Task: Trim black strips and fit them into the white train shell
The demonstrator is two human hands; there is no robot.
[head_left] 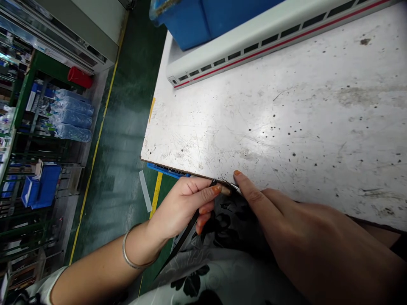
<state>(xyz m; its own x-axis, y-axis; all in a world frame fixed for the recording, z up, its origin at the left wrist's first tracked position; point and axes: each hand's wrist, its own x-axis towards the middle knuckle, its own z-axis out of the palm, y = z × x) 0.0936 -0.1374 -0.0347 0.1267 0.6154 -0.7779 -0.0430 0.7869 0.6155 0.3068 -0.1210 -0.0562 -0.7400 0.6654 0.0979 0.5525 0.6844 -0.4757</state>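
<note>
Tweezers [187, 228] sit between the left hand's fingers [208, 206].

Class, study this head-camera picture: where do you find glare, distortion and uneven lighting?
In the head view, glare spreads across the middle of the scratched tabletop; the wide lens appears to bow the yellow floor line; the right hand looms large near the lens; the shelves at far left look dimmer.

Note your desk [318, 127]: scuffed white top, flecked black. On it, a white model train body [263, 40] with red stripe lies angled; a blue plastic bin [197, 21] sits just behind.
</note>
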